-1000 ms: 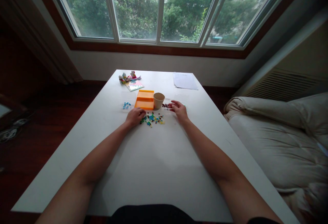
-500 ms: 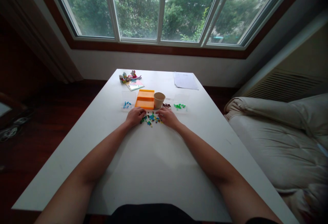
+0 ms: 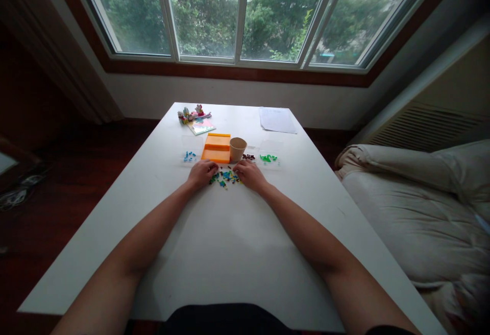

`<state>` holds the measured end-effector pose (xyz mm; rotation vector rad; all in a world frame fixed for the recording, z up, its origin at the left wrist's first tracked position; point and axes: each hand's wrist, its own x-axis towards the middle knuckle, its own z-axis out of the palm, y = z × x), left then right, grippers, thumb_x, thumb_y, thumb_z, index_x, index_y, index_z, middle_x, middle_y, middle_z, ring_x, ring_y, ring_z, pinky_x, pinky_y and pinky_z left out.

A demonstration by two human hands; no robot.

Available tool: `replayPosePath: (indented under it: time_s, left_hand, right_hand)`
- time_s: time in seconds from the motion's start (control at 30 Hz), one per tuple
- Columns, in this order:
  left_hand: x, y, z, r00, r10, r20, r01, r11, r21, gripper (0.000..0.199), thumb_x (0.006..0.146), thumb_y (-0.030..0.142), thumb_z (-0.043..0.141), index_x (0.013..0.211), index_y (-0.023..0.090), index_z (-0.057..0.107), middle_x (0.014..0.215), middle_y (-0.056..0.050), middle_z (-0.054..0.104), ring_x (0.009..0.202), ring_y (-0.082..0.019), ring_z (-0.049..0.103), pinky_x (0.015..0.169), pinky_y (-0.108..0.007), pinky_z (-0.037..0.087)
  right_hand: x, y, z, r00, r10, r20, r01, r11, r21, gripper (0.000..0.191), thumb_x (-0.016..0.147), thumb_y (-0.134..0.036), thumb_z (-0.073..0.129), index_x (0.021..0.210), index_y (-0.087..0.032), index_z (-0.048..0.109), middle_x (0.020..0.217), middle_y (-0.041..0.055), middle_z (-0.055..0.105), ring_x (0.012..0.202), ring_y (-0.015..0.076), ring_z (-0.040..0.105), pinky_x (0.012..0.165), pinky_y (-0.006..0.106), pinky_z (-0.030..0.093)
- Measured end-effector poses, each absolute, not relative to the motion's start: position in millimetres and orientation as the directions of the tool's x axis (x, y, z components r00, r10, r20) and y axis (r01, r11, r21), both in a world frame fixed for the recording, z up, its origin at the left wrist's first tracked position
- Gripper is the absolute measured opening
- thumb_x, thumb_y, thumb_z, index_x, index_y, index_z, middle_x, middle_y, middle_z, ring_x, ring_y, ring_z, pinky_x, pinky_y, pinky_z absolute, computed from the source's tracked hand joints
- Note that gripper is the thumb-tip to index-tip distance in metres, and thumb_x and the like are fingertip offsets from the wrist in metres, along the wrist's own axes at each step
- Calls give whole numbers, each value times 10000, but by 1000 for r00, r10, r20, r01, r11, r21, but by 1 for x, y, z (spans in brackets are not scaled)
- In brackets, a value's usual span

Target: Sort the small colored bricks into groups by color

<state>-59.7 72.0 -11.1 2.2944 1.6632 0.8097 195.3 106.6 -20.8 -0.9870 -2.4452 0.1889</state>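
Note:
A loose pile of small toy bricks [image 3: 225,177] in blue, green, yellow and dark colours lies on the white table [image 3: 229,253]. At the pile's left edge rests my left hand [image 3: 202,172], its fingers curled together. My right hand [image 3: 250,173] is at the right edge, with thumb and fingers drawn in. Whatever either hand pinches is too small to make out. Just beyond the hands are an orange tray [image 3: 217,146] with two sections and a tan cup [image 3: 238,149] standing upright.
Clear boxes hold blue bricks [image 3: 190,157] on the left and green bricks [image 3: 268,158] on the right. Dark brown bricks [image 3: 248,157] lie beside the cup. Farther back are small assembled figures [image 3: 193,114], a shiny card [image 3: 202,126] and paper sheets [image 3: 277,120].
Both hands stay at the pile's edges with barely any visible movement. The tray, the cup and the boxes are where they were.

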Motion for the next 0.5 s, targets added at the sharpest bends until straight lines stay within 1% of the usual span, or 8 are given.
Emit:
replayPosePath:
  time_s: [0.07,0.2,0.3,0.4,0.5]
  left_hand:
    - [-59,72,-11,217,925,312,818,-347,459,212,915,304,545,921,237,746,931,-52,683,852,-202,601,756,-316,447]
    - [-58,72,-8,213,932,294,822,-333,461,219,915,313,545,920,233,749,929,-54,682,860,-200,603,771,-312,455]
    - [-58,71,-6,213,936,281,827,-326,458,225,917,318,540,925,231,747,932,-55,683,862,-199,603,770,-309,455]
    - [-58,71,-7,211,937,280,830,-323,455,224,916,317,542,932,231,748,931,-56,685,860,-199,602,766,-310,452]
    - [-58,71,-8,209,936,284,828,-324,457,220,914,314,547,934,230,749,930,-53,684,855,-195,599,762,-305,449]
  right_hand:
    - [198,108,-22,-595,698,399,623,714,-321,162,886,-177,611,968,-232,740,1026,88,666,999,250,542,910,380,438]
    - [197,108,-22,-544,733,409,640,677,-362,151,866,-198,633,984,-229,723,1016,80,669,975,245,546,891,372,441]
    - [193,108,-22,-489,781,389,684,619,-384,94,868,-241,649,928,-222,718,967,79,665,930,239,545,860,366,439]
    - [189,107,-21,-446,816,368,727,570,-382,82,860,-290,682,869,-214,714,917,85,647,906,237,535,829,358,434]
    - [186,106,-21,-439,823,360,751,556,-357,71,841,-286,707,847,-216,718,934,88,639,939,243,532,847,359,430]
